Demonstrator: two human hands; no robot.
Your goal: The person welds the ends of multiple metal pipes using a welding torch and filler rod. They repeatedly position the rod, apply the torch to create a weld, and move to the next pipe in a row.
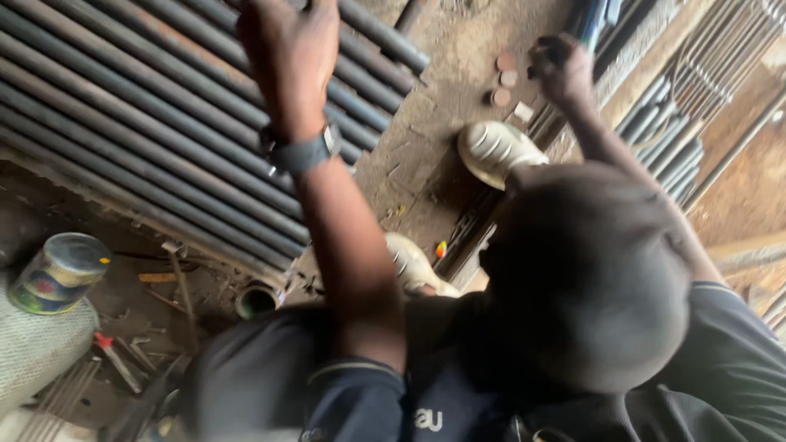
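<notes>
Dark blue metal pipe [591,20], a slim round length running off the top edge at about one o'clock, sits in the fist of the right hand [562,69], whose fingers curl tight around its lower end. Only one such pipe is gripped. The left hand [288,57] is raised at about eleven o'clock over a rack of long grey steel pipes [147,123]; its back faces the camera and its fingertips run off the top edge, so whether it is spread or gripping cannot be told. A dark wristwatch [304,151] bands that wrist.

The rack holds well over ten pipes, laid side by side and slanting down toward the right; an exact count is lost in the blur. A second bundle of grey tubes [671,147] lies at two o'clock. Three small round brown discs [506,79] rest on the dirt floor just left of the right hand. Two pale cream slip-on shoes [495,151] show near the centre. One painted tin can [59,272] lies at nine o'clock. A person's dark head [594,278] fills the lower right, hiding the floor behind it.
</notes>
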